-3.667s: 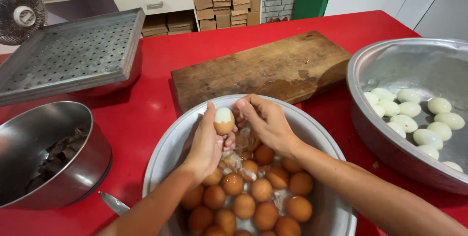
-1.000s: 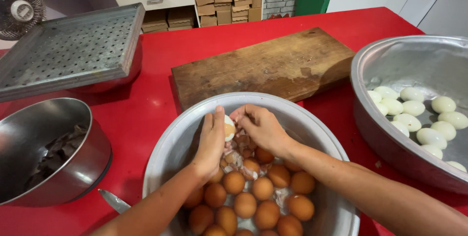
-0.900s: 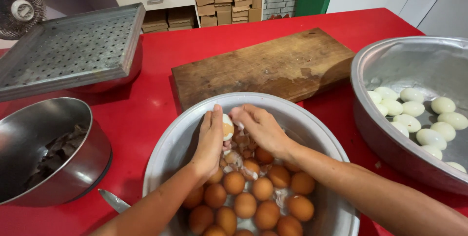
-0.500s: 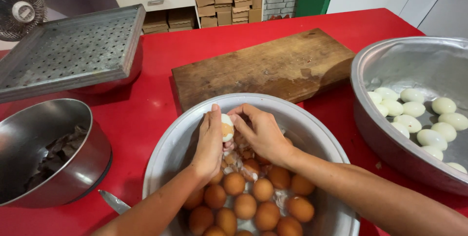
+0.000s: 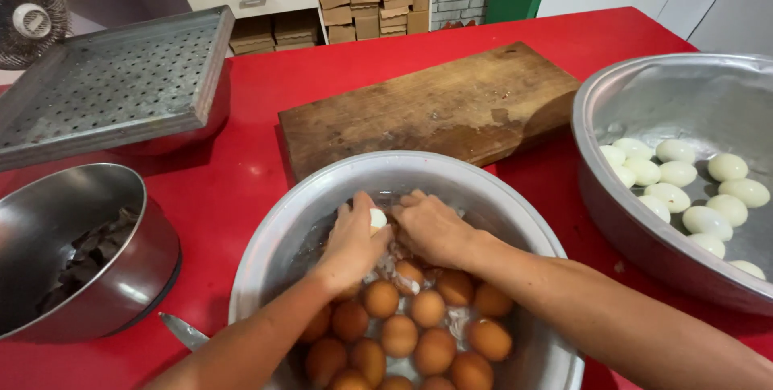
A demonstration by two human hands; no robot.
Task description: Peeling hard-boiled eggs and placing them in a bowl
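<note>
two hands at work over one large metal basin (image 5: 274,237), centre front on a red table (image 5: 241,181).

- left hand (image 5: 353,241): curled closed round a partly peeled egg (image 5: 377,218); the white top shows between thumb and fingers, held low inside the basin, above the water.
- right hand (image 5: 433,227): fingers bent in against the same egg from the other side, thumb and fingertips seemingly picking at its shell; the exact pinch is hidden behind the knuckles.
- unpeeled brown eggs (image 5: 419,334): a dozen or more, lying in shallow water in the near half of the basin, with shell scraps among them.
- peeled white eggs (image 5: 684,189): about a dozen, in a second wide metal pan (image 5: 612,92) at right, well apart from the hands.
- wooden board (image 5: 435,104): bare, just beyond the basin.
- small steel bowl (image 5: 121,277): at left, holding dark scraps.
- perforated metal tray (image 5: 113,84): far left, raised on something.
- knife tip (image 5: 181,330): pokes out beside the basin's left edge.

handling note, as a judgement: peeling goes best with the egg kept wet and close to the water, the left hand turning it slowly while the right thumb slides under the membrane and lifts shell in broad pieces. a light grip spares the white from gouges.
</note>
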